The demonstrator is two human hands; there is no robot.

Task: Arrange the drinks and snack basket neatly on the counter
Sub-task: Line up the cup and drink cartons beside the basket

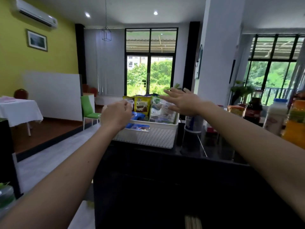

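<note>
Presently: both hands over the snack basket, counter's left end

Left to right. Green chair (89, 109) stands on the floor beyond the counter's left edge, well apart from the work.

Left hand (115, 115) is raised in front of the white basket (148, 138), at its left side. Fingers curled in toward the thumb, close by the top of a snack packet at the basket's left; whether they actually pinch the packet cannot be told (fingertips face away from the camera).

Basket sits on the dark counter (165, 162) at its left end, near the far edge. Packets stand upright inside: a yellow packet (142, 104) in the middle, a white-and-green packet (160, 109) to its right, blue wrappers (138, 127) lying low at the front.

Right hand (181, 100) hovers over the basket's right side, fingers spread flat, palm down, holding nothing; it overlaps the white-and-green packet in view, contact uncertain.

Right of the basket, just beside it, a clear container with blue print (193, 124). Further right, grouped at the counter's right end: a dark bottle (253, 111), a white bottle (275, 116) and an orange drink bottle (295, 123).
</note>
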